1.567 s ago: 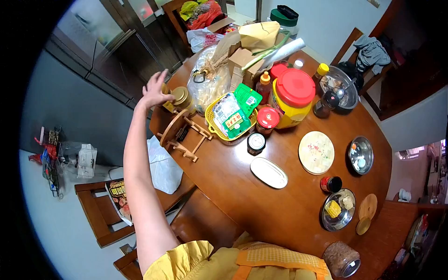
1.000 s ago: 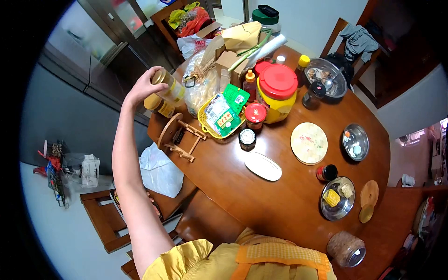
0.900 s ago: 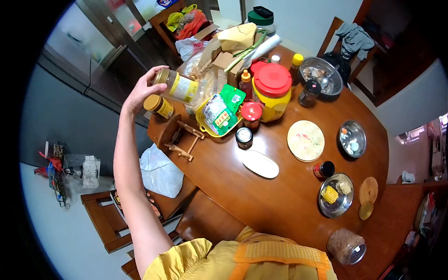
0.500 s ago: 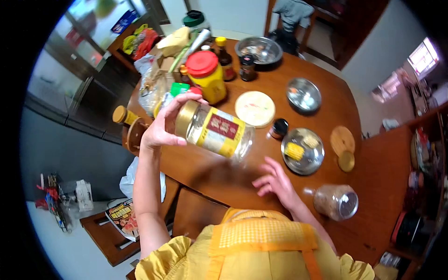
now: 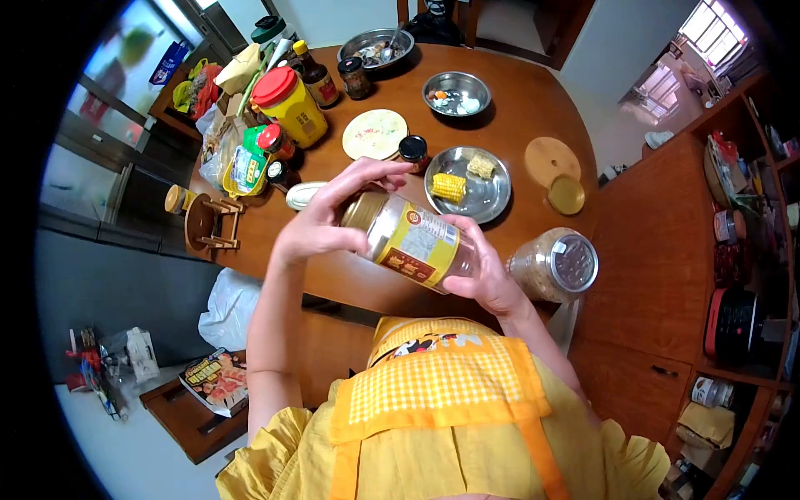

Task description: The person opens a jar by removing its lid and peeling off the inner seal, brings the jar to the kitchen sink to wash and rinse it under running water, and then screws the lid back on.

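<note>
A clear jar [image 5: 417, 244] with a yellow and dark red label is tilted in front of my chest, above the table's near edge. My left hand [image 5: 329, 212] is at its gold lid, fingers curved over the top and thumb below. My right hand [image 5: 483, 271] wraps round the clear bottom end. To the right, a second jar [image 5: 553, 265] with brown contents lies on its side. Just beyond my hands are a small black-lidded jar [image 5: 413, 153] and a steel plate [image 5: 468, 206] bearing a yellow corn piece [image 5: 449, 187] and a paler piece [image 5: 480, 165].
A round board [image 5: 375, 134] and steel bowls [image 5: 457, 93] stand farther back. Left of them are a red-lidded yellow container [image 5: 289, 107], bottles, and a yellow basket [image 5: 243, 174]. A wooden rack [image 5: 212, 223] is at the left edge; a wooden disc [image 5: 552, 162] and gold lid [image 5: 567, 194] lie right.
My left hand took the clear jar from the table's far left and brought it to my chest. My right hand came into view and closed round its bottom. The view turned right.
</note>
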Demonstrator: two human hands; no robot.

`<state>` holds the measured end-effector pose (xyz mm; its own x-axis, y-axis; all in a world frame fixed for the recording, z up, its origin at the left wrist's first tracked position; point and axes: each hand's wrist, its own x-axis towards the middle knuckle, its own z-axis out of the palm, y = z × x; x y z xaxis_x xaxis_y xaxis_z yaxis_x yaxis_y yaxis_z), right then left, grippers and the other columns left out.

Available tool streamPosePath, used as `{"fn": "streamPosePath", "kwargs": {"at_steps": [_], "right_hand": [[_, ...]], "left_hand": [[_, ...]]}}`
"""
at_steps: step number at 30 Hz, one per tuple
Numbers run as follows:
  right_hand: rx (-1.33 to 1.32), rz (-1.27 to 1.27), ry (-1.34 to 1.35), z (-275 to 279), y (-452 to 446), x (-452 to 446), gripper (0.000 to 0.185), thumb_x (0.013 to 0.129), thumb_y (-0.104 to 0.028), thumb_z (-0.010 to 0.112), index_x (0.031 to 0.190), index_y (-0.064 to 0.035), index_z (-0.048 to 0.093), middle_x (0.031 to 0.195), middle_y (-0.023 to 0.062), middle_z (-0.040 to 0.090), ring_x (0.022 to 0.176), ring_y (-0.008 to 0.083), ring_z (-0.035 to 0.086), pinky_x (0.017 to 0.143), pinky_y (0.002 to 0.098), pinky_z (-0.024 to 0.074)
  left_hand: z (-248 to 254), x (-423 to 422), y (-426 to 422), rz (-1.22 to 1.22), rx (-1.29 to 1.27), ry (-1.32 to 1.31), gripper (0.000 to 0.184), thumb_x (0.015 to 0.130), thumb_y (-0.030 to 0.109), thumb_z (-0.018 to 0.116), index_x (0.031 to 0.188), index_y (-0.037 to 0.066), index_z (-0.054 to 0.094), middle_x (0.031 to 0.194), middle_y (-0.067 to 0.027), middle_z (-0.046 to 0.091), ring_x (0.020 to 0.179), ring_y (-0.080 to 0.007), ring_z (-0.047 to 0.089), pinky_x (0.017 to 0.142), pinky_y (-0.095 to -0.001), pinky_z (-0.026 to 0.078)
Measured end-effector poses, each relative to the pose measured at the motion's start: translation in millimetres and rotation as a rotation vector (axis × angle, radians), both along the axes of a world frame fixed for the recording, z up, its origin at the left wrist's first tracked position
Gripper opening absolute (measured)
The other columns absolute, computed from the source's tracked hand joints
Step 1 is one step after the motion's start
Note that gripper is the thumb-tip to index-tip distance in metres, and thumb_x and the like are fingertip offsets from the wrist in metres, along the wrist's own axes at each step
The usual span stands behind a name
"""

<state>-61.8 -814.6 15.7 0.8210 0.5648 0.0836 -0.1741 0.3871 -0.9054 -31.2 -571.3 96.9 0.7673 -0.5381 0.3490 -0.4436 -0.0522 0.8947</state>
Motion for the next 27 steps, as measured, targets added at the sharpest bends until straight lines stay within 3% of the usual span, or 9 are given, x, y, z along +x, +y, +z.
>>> {"fn": "streamPosePath", "kwargs": {"at_steps": [3,6,11,15,17,20,24,25,27], "right_hand": [[0.084,0.05,0.206,1.7,-12.3,-2.9,0.084,0.067,-0.025,0.077,0.134,-0.0028,0.029,0.125,0.011,0.044,0.116,0.0205,0.045,0.096,0.0362,0.0391],[0.155,0.098,0.322,10.1,-18.2,-10.9,0.085,0.067,-0.024,0.078,0.134,-0.0024,0.029,0.126,0.0106,0.043,0.119,0.0205,0.042,0.103,0.0352,0.0325],[0.161,0.08,0.293,9.7,-23.0,-23.8,0.084,0.068,-0.016,0.077,0.135,-0.0048,0.028,0.127,0.0096,0.041,0.119,0.0195,0.042,0.102,0.0341,0.0358],[0.054,0.051,0.037,5.8,-27.3,-23.7,0.08,0.07,-0.001,0.072,0.135,-0.0045,0.026,0.129,0.0099,0.038,0.123,0.02,0.039,0.103,0.0359,0.0367],[-0.193,-0.134,-0.408,1.5,-27.4,-23.9,0.082,0.066,0.0,0.074,0.134,-0.0064,0.029,0.128,0.0118,0.037,0.123,0.0234,0.039,0.103,0.0379,0.0365],[-0.519,-0.321,-1.039,-9.3,-34.6,-7.2,0.086,0.057,0.001,0.077,0.131,-0.0108,0.036,0.128,0.0159,0.036,0.122,0.0319,0.038,0.103,0.0418,0.0349],[-0.461,-0.338,-1.019,-34.9,-36.3,-9.5,0.088,0.051,0.0,0.08,0.127,-0.0114,0.039,0.129,0.017,0.037,0.121,0.0357,0.038,0.103,0.0432,0.0336],[-0.446,-0.376,-1.0,-36.4,-35.0,-12.6,0.088,0.052,-0.001,0.082,0.127,-0.0092,0.037,0.129,0.0177,0.037,0.122,0.0352,0.037,0.103,0.043,0.0329],[-0.395,-0.321,-0.891,-34.5,-38.0,-15.0,0.088,0.054,-0.006,0.084,0.128,-0.0082,0.036,0.129,0.0183,0.037,0.123,0.0347,0.037,0.103,0.0426,0.0323]], "left_hand": [[-19.1,-6.9,-21.7,0.277,0.029,-0.134,0.065,0.089,0.055,0.039,0.11,-0.004,0.056,0.105,-0.0122,0.058,0.098,-0.0216,0.055,0.086,-0.0311,0.041],[-32.5,-10.8,-28.3,0.287,-0.228,-0.104,0.062,0.089,0.052,0.04,0.113,-0.003,0.056,0.113,-0.0153,0.055,0.109,-0.0218,0.051,0.09,-0.0326,0.04],[-22.1,-23.7,-33.9,0.323,0.008,-0.229,0.06,0.086,0.05,0.045,0.114,-0.003,0.057,0.116,-0.0164,0.054,0.111,-0.0236,0.049,0.091,-0.0342,0.04],[-27.4,-32.4,-43.9,0.467,0.051,-0.229,0.058,0.086,0.048,0.043,0.106,-0.004,0.06,0.105,-0.0154,0.058,0.1,-0.0248,0.054,0.087,-0.034,0.041],[-23.4,-37.8,-52.0,0.533,0.049,-0.251,0.055,0.089,0.047,0.041,0.102,-0.003,0.06,0.098,-0.0133,0.059,0.096,-0.0233,0.054,0.086,-0.0339,0.041],[-40.8,-39.5,-55.0,0.696,0.097,0.221,0.052,0.092,0.045,0.038,0.1,-0.001,0.062,0.097,-0.0112,0.059,0.094,-0.0213,0.054,0.085,-0.0344,0.041],[-37.4,-50.2,-50.5,0.435,-0.058,0.248,0.045,0.095,0.035,0.041,0.126,0.002,0.048,0.121,-0.0113,0.049,0.118,-0.0191,0.042,0.099,-0.0325,0.034],[-30.5,-51.4,-44.2,0.266,-0.056,0.151,0.059,0.089,0.035,0.054,0.136,0.005,0.037,0.134,-0.0105,0.037,0.128,-0.0197,0.031,0.106,-0.0345,0.025],[-22.5,-57.8,-40.5,0.211,0.08,0.122,0.067,0.083,0.031,0.062,0.137,0.003,0.035,0.132,-0.0103,0.038,0.126,-0.0198,0.035,0.106,-0.0334,0.025]]}}
